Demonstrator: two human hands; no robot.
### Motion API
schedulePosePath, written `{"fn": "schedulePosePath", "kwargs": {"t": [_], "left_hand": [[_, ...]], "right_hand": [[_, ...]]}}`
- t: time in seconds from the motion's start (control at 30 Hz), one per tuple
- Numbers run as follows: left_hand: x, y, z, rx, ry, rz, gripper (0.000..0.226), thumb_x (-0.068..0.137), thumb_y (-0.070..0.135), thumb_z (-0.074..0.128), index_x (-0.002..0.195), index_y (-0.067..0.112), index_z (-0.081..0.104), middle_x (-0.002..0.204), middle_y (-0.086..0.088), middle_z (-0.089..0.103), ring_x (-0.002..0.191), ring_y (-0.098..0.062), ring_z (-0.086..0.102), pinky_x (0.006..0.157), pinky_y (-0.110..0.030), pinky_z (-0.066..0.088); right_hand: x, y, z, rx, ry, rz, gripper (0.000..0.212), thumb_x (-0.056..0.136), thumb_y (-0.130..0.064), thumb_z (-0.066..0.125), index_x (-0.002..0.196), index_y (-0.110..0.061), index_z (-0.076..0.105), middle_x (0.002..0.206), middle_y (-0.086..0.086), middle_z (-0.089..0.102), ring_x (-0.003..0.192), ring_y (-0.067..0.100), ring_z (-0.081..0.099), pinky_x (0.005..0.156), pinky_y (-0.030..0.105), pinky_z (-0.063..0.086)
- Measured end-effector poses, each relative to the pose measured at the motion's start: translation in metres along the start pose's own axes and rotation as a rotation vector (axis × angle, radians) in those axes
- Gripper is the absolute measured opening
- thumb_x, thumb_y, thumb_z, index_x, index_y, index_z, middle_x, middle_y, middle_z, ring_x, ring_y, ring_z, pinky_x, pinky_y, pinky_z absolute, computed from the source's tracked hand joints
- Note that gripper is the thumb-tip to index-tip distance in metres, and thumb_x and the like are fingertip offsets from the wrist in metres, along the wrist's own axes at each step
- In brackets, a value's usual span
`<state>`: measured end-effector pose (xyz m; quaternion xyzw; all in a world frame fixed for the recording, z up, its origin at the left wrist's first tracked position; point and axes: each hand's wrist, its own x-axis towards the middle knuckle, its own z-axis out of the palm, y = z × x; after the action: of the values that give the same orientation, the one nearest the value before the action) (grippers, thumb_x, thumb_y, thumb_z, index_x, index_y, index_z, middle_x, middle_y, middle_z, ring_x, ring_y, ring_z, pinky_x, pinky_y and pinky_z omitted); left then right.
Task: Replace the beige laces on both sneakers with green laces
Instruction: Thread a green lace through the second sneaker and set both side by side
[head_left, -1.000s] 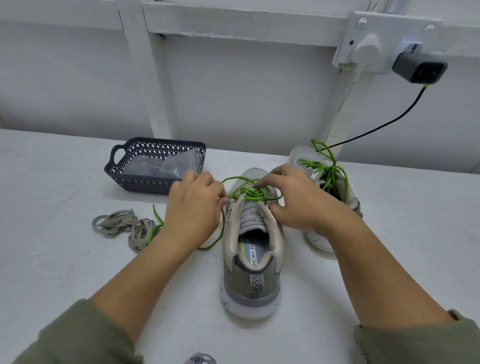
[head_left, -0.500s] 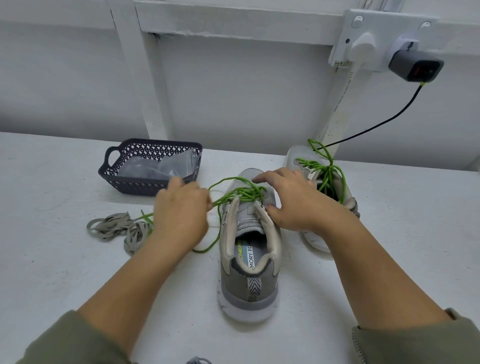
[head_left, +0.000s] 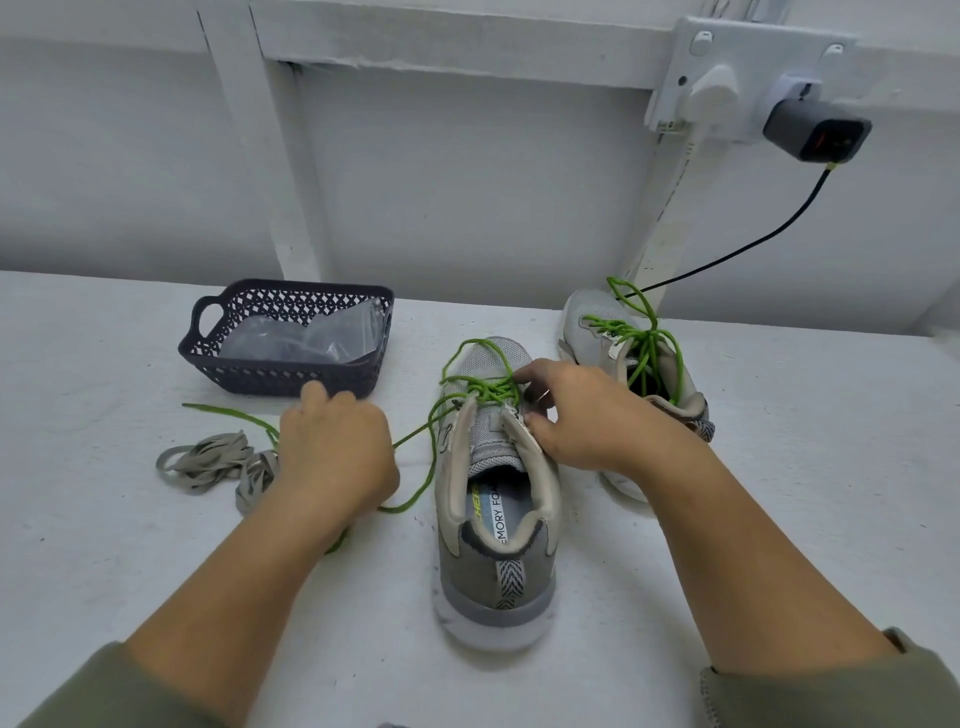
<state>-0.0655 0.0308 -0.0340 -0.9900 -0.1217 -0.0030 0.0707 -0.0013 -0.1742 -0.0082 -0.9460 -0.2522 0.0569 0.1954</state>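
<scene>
Left hand (head_left: 335, 447) curled round the green lace (head_left: 488, 388), pulled taut left of the near sneaker (head_left: 496, 587), right hand (head_left: 587, 415) pinching that sneaker's right eyelet edge, far sneaker (head_left: 584, 322) already laced green, beige laces (head_left: 208, 460) loose on the surface (head_left: 104, 545) near the basket (head_left: 291, 374).

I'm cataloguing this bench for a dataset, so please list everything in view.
sneakers: 2, grey-beige; near sneaker mid-table, far sneaker back right.
green laces: 2; near lace in the near sneaker, far lace in the far sneaker.
beige laces: heap, count unclear, table left.
basket: 1, dark, back left.
bag: 1, clear, in the basket.
socket: 1, white, wall upper right.
charger: 1, grey, in the socket; black cable hangs from it.
table: 1, white.
sleeves: 2, olive, bottom corners.
hands: 2; left hand grips the near lace, right hand holds the near sneaker.
</scene>
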Motion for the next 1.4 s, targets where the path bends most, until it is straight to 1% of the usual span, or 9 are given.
{"fn": "schedulePosePath", "kwargs": {"t": [0.2, 0.37, 0.47, 0.6, 0.8, 0.9, 1.0, 1.13, 1.4], "left_hand": [[0.007, 0.016, 0.001, -0.46, 0.381, 0.3, 0.017, 0.089, 0.039, 0.061, 0.096, 0.026, 0.07, 0.096, 0.006, 0.061, 0.097, -0.025, 0.044, 0.076, -0.036, 0.034], [0.003, 0.006, 0.003, -0.112, 0.021, 0.035, 0.032, 0.094, 0.052, 0.047, 0.112, 0.032, 0.064, 0.11, 0.004, 0.057, 0.109, -0.024, 0.04, 0.08, -0.035, 0.036], [0.003, 0.014, 0.001, -0.28, 0.254, 0.121, 0.041, 0.09, 0.047, 0.057, 0.127, 0.031, 0.053, 0.116, 0.002, 0.056, 0.11, -0.026, 0.042, 0.084, -0.04, 0.039], [0.007, 0.019, 0.003, -0.452, 0.484, 0.32, 0.005, 0.083, 0.028, 0.072, 0.087, 0.027, 0.069, 0.089, 0.008, 0.064, 0.091, -0.025, 0.05, 0.07, -0.037, 0.036], [0.002, 0.0, 0.004, -0.119, 0.02, -0.015, 0.015, 0.094, 0.032, 0.048, 0.101, 0.029, 0.061, 0.102, 0.006, 0.057, 0.103, -0.021, 0.04, 0.075, -0.033, 0.031], [0.0, 0.01, 0.001, -0.296, 0.151, 0.052, 0.022, 0.093, 0.036, 0.053, 0.114, 0.028, 0.057, 0.111, 0.005, 0.057, 0.107, -0.023, 0.04, 0.08, -0.037, 0.035], [0.0, 0.018, -0.002, -0.427, 0.401, 0.237, 0.009, 0.086, 0.026, 0.068, 0.094, 0.031, 0.068, 0.097, 0.009, 0.062, 0.097, -0.023, 0.046, 0.072, -0.034, 0.03], [0.001, 0.005, 0.012, -0.394, 0.203, 0.16, 0.01, 0.095, 0.025, 0.052, 0.099, 0.031, 0.059, 0.107, 0.01, 0.054, 0.107, -0.018, 0.036, 0.078, -0.031, 0.024], [-0.002, 0.014, 0.006, -0.635, 0.249, 0.277, 0.031, 0.09, 0.038, 0.037, 0.113, 0.038, 0.057, 0.105, 0.02, 0.051, 0.106, -0.009, 0.033, 0.085, -0.034, 0.027]], "right_hand": [[-0.003, -0.002, 0.0, 0.033, -0.007, 0.04, 0.049, 0.091, -0.023, 0.053, 0.138, -0.02, 0.039, 0.11, -0.003, 0.065, 0.107, 0.018, 0.056, 0.09, 0.039, 0.048], [-0.004, -0.001, 0.001, 0.059, -0.001, 0.054, 0.047, 0.092, -0.024, 0.053, 0.136, -0.02, 0.039, 0.104, -0.003, 0.066, 0.102, 0.019, 0.059, 0.088, 0.043, 0.05], [-0.003, -0.001, 0.002, 0.041, -0.005, 0.061, 0.044, 0.091, -0.025, 0.052, 0.133, -0.023, 0.041, 0.102, -0.004, 0.066, 0.1, 0.019, 0.059, 0.085, 0.044, 0.051], [-0.004, -0.001, 0.002, 0.045, -0.009, 0.069, 0.043, 0.09, -0.024, 0.052, 0.132, -0.024, 0.044, 0.103, -0.006, 0.066, 0.101, 0.018, 0.059, 0.086, 0.044, 0.051], [-0.003, 0.001, 0.005, 0.062, -0.004, 0.082, 0.042, 0.089, -0.026, 0.053, 0.13, -0.024, 0.045, 0.104, -0.004, 0.066, 0.099, 0.018, 0.06, 0.086, 0.042, 0.052], [-0.001, 0.002, 0.006, 0.053, -0.005, 0.082, 0.044, 0.089, -0.027, 0.052, 0.132, -0.025, 0.043, 0.103, -0.002, 0.066, 0.096, 0.02, 0.061, 0.084, 0.043, 0.052], [-0.001, 0.001, 0.006, 0.045, -0.011, 0.081, 0.044, 0.09, -0.026, 0.052, 0.133, -0.025, 0.042, 0.104, 0.0, 0.066, 0.097, 0.02, 0.06, 0.086, 0.042, 0.051], [-0.002, 0.002, 0.006, 0.045, -0.006, 0.072, 0.045, 0.091, -0.025, 0.052, 0.135, -0.024, 0.042, 0.104, -0.001, 0.066, 0.098, 0.02, 0.06, 0.086, 0.042, 0.051], [-0.001, 0.0, 0.007, 0.022, -0.003, 0.071, 0.045, 0.091, -0.026, 0.051, 0.135, -0.025, 0.041, 0.108, 0.001, 0.066, 0.1, 0.022, 0.06, 0.088, 0.041, 0.05]]}}
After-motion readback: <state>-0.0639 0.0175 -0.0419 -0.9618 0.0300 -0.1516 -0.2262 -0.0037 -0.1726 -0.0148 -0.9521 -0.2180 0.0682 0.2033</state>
